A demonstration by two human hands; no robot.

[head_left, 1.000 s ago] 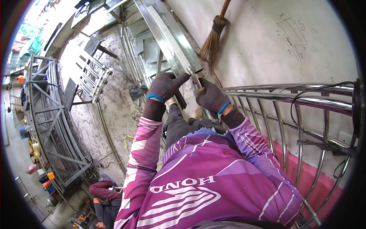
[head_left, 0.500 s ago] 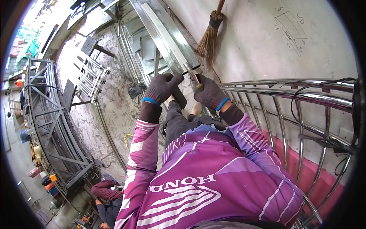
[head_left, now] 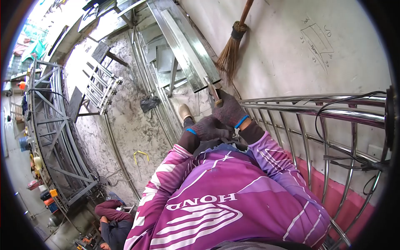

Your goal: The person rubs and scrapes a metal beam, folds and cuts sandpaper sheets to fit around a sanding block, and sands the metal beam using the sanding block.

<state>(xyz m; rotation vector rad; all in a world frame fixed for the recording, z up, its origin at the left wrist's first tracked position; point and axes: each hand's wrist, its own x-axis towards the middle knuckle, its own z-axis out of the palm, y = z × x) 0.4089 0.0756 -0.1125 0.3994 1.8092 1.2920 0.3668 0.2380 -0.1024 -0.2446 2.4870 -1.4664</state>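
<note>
My right hand (head_left: 229, 110), in a dark knit glove with a blue cuff edge, is closed around a short shiny metal rod (head_left: 213, 91) with a brownish end. The rod points away from me, toward the long metal sections on the floor. Close against my waist, my left hand (head_left: 210, 128), gloved the same way, is just below and left of the right one, and the two overlap or touch. Its fingers look curled, partly hidden, and what they hold cannot be made out.
To the right stands a polished tubular metal railing (head_left: 308, 110) with a black cable (head_left: 323, 125). A broom (head_left: 234, 46) leans on the wall ahead. Long metal channels (head_left: 183, 46) lie in front. At left are a metal rack (head_left: 58, 125) and a crouching person (head_left: 114, 225).
My left hand has moved down and right toward my waist, beside the right hand. The dark flat strip seen by it before no longer shows. My right hand has lowered slightly with the rod.
</note>
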